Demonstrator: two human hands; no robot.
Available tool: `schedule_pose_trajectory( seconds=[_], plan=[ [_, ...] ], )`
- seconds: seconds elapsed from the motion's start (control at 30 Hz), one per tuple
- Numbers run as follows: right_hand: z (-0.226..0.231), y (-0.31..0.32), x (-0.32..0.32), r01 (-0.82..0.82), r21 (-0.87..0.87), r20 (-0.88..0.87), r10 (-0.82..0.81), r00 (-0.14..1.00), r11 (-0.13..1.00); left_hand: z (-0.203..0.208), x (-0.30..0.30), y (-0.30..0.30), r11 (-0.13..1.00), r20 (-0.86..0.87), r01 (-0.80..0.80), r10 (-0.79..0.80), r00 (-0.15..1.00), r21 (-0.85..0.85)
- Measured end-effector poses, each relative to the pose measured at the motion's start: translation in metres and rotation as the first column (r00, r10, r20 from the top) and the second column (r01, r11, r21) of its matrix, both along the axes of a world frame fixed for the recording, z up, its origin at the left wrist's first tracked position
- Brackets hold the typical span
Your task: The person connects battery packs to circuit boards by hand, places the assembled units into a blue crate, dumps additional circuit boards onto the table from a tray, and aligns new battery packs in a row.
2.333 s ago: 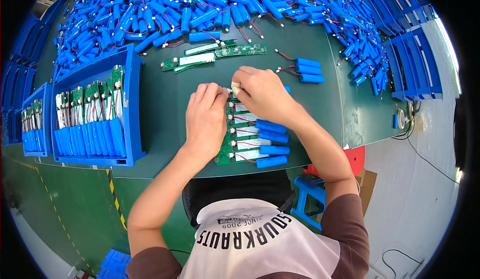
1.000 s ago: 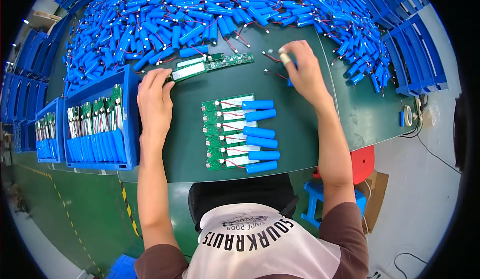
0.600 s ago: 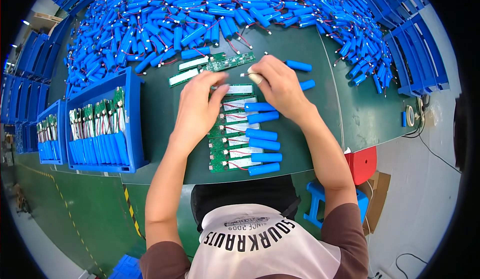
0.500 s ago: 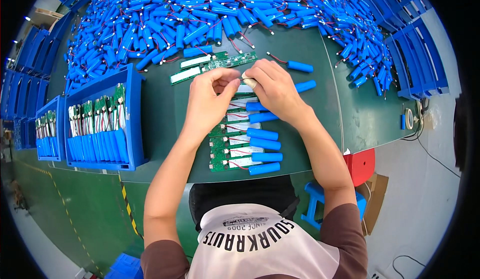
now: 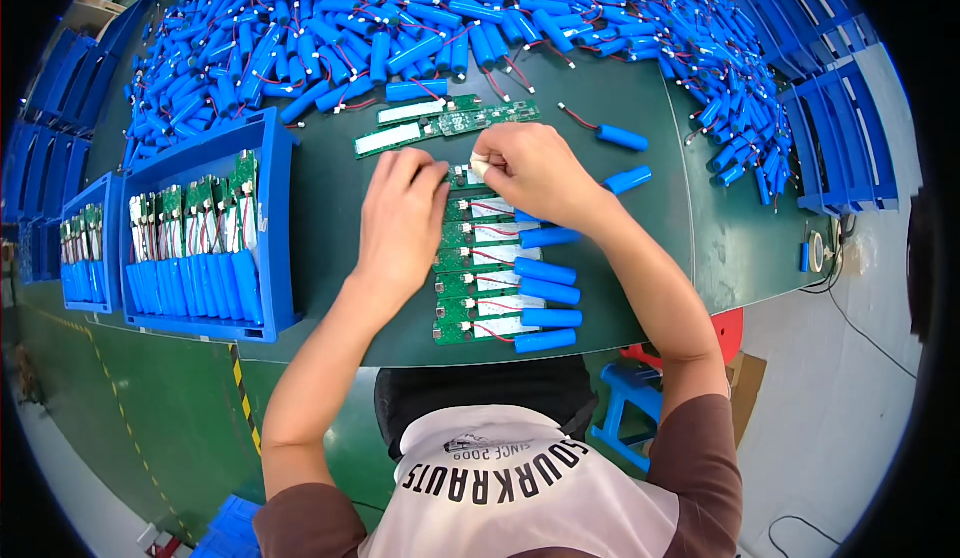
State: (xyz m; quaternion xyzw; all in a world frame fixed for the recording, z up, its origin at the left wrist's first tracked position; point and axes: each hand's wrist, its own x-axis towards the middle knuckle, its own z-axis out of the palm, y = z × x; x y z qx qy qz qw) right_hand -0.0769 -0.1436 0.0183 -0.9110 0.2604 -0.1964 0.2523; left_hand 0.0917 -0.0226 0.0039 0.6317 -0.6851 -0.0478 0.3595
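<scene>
A column of green circuit boards (image 5: 455, 286) lies in front of me. Red leads run from their white connectors to blue cylindrical batteries (image 5: 547, 294) across their right ends. At the far end of the column, my left hand (image 5: 400, 213) has its bent fingertips closed at the left end of a circuit board (image 5: 459, 175). My right hand (image 5: 540, 170) pinches over that same board, with a cream-coloured cover on one fingertip. Whatever lies within this pinch is hidden. A loose blue battery (image 5: 628, 180) rests just beyond my right wrist.
Behind the hands lie two more boards (image 5: 390, 139) and a wired battery (image 5: 622, 138). A big heap of blue batteries (image 5: 340, 38) spreads along the back. Blue bins (image 5: 275, 258) of battery-and-board sets stand left. Blue racks (image 5: 845, 128) and a tape roll (image 5: 816, 251) are right.
My hands have moved apart, the left one leftward to the board's end. My right hand has shifted slightly left over the board. The whole view has shifted a little.
</scene>
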Motion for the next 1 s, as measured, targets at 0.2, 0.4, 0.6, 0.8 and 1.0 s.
schedule_pose_trajectory(
  seconds=[0.2,0.4,0.6,0.8,1.0],
  plan=[
    [0.004,0.012,0.001,0.043,0.12,0.004,-0.044,0.999,0.992,-0.009,-0.005,-0.001,0.997,0.013,-0.009,0.01,1.0,-0.082],
    [0.0,0.011,0.004,0.034,0.061,0.039,-0.036,0.999,0.998,-0.009,-0.003,-0.006,0.993,0.15,0.059,-0.044,0.988,-0.097],
    [-0.002,0.021,0.01,0.141,-0.053,-0.015,-0.142,0.99,0.989,-0.008,-0.004,-0.007,0.992,0.116,0.069,-0.056,0.992,-0.105],
    [-0.002,0.037,0.017,0.297,-0.052,-0.062,-0.3,0.952,0.953,-0.008,-0.006,-0.003,0.997,0.074,0.041,-0.036,0.997,-0.068],
    [-0.008,0.037,0.014,0.244,-0.079,-0.04,-0.248,0.968,0.966,-0.011,-0.003,-0.001,0.995,0.051,0.048,-0.044,0.998,-0.085]
  ],
)
